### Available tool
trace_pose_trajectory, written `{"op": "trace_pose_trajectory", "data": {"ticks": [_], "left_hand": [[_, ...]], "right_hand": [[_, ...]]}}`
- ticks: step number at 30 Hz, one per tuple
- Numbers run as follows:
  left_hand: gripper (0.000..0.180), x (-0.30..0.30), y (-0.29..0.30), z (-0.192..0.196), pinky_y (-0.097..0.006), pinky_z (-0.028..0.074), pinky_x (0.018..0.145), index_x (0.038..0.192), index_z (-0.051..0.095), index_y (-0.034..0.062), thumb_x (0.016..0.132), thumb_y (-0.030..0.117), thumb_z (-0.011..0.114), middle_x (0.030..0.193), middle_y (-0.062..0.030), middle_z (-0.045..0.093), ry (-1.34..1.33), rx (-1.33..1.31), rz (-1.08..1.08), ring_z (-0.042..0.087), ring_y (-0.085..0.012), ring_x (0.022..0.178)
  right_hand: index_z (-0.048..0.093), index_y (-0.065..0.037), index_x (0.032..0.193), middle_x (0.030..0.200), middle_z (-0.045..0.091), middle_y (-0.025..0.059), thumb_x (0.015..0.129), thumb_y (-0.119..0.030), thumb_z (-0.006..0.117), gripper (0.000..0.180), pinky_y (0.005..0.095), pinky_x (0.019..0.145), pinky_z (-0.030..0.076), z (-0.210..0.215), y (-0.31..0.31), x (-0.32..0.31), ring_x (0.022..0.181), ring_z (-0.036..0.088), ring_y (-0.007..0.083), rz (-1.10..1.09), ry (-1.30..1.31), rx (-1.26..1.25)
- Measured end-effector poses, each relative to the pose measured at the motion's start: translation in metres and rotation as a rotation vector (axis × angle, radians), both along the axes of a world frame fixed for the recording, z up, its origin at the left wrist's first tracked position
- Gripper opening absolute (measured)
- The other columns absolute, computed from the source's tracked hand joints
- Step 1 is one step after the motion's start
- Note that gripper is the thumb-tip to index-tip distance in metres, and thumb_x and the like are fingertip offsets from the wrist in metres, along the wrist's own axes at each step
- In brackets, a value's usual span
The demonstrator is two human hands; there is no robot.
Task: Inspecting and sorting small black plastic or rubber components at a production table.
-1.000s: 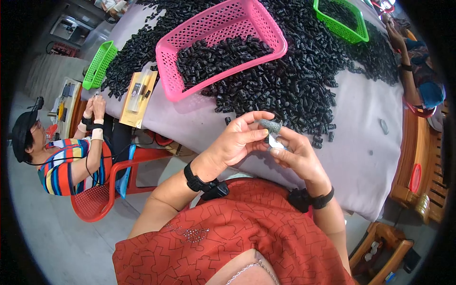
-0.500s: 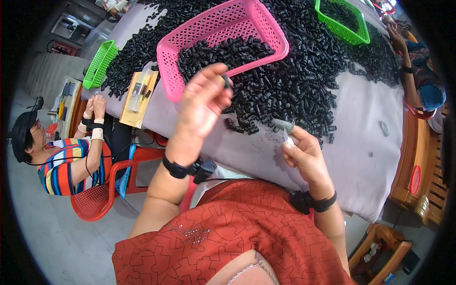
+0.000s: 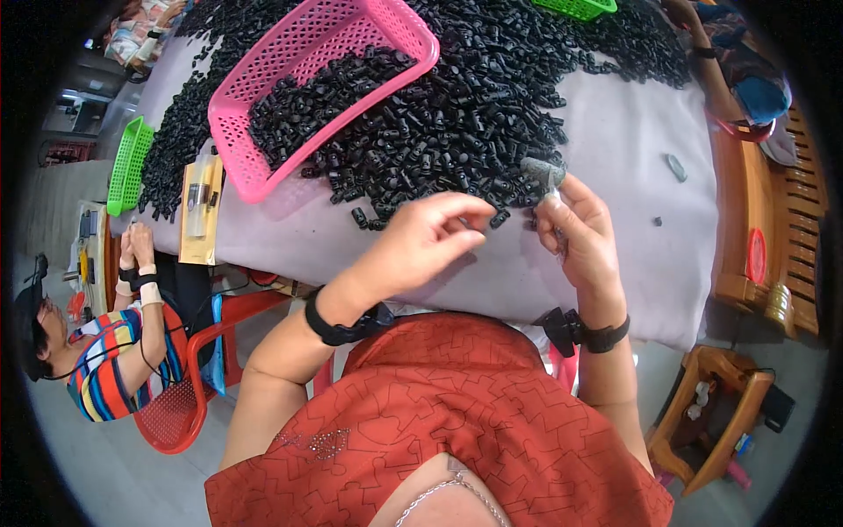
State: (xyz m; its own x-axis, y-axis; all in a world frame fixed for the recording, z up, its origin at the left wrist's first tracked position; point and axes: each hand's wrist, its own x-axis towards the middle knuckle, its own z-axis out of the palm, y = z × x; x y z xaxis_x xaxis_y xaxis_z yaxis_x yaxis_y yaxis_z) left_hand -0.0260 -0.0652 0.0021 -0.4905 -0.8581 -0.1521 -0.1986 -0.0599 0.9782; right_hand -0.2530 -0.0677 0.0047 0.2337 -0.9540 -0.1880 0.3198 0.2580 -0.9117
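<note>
My left hand (image 3: 426, 246) hovers over the pale cloth near the table's front edge. Its thumb and index finger are bent toward each other with a gap between them, and I make out nothing held there. In my right hand (image 3: 580, 233) a pale, thin handle is pinched, topped by a rough grey-green oval head (image 3: 543, 167). The head stands at the near right edge of a large pile of small black plastic cylinders (image 3: 448, 123). Several loose cylinders lie between my hands and the pile.
A tilted pink basket (image 3: 250, 189) holds many cylinders. Green baskets (image 3: 130, 167) (image 3: 575, 9) stand left and far right. A yellow card (image 3: 198, 209) with a clear tube lies left. Seated at left is a person in a striped shirt (image 3: 123, 360); another person's arm (image 3: 716, 79) reaches in right.
My left hand has moved from the pink basket's near edge down and right, close to my right hand. The small dark piece at its fingertips no longer shows. The whole view has shifted.
</note>
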Motion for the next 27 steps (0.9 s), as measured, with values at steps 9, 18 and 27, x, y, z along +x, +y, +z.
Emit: {"op": "trace_pose_trajectory", "data": {"ticks": [9,18,27], "left_hand": [[0.020,-0.045,-0.020,-0.016,-0.041,0.052,0.070,0.099,0.061,0.0040,0.082,0.013,0.066,0.088,-0.0154,0.064,-0.576,-0.592,-0.109,0.065,-0.0326,0.082],[0.016,-0.043,-0.011,-0.014,-0.043,0.052,0.069,0.092,0.058,0.0039,0.078,0.009,0.065,0.092,-0.0140,0.060,-0.661,-0.734,-0.157,0.062,-0.0339,0.083],[0.008,0.003,-0.019,-0.014,-0.023,0.048,0.065,0.096,0.061,0.0011,0.088,0.002,0.063,0.080,0.0007,0.061,-0.158,-0.135,0.165,0.056,-0.0057,0.070]], "right_hand": [[0.055,0.001,0.124,0.072,0.054,-0.0017,0.095,-0.011,0.057,0.031,0.0181,0.047,0.031,-0.010,0.011,-0.006,0.057,0.044,0.0038,0.005,-0.044,0.016],[0.060,-0.001,0.116,0.074,0.054,-0.0040,0.093,-0.013,0.061,0.026,0.0178,0.049,0.033,-0.007,0.014,0.001,0.058,0.044,0.0027,0.039,0.028,0.017],[0.063,0.000,0.111,0.077,0.054,-0.0047,0.091,-0.015,0.064,0.025,0.0188,0.053,0.035,0.001,0.013,0.015,0.062,0.044,0.0019,0.134,0.216,-0.076]]}}
